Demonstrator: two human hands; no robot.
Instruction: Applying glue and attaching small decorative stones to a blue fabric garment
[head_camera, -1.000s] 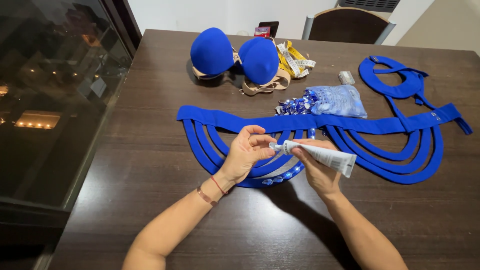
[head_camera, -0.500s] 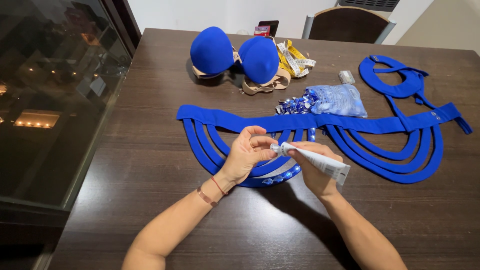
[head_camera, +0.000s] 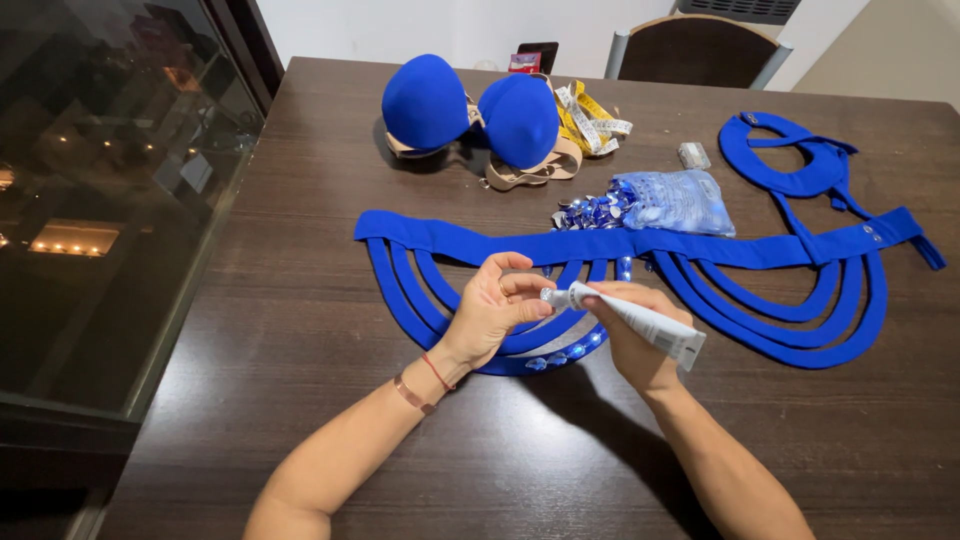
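Head view, single frame. The right hand (head_camera: 635, 345) is clamped around a white glue tube (head_camera: 630, 318), holding it tilted, nozzle end pointing left and slightly up, crimped end low to the right. The left hand (head_camera: 492, 312) has its fingers curled together at the tube's nozzle; thumb and forefinger pinch at the tip, and whether a small item sits between them cannot be told. The two hands meet at the nozzle, touching or nearly so.

Both hands hover directly over the blue strap piece (head_camera: 480, 243), a wide band with several curved loops hanging below it, laid flat on the dark wood surface (head_camera: 300, 330). The tube lies above the left set of loops, near their lower curve. A short row of blue gems (head_camera: 565, 354) sits on the lowest loop, just below and between the hands.

Beyond the band, well apart from the hands: a clear bag of blue gems (head_camera: 665, 202), some spilled at its left mouth. Further back, a pair of blue bra cups (head_camera: 470, 110) with beige straps, and a yellow measuring tape (head_camera: 592, 120) beside them. A blue collar piece (head_camera: 785, 160) lies at the right rear. A chair (head_camera: 700, 50) stands at the far edge. A dark window (head_camera: 100, 180) runs along the left.
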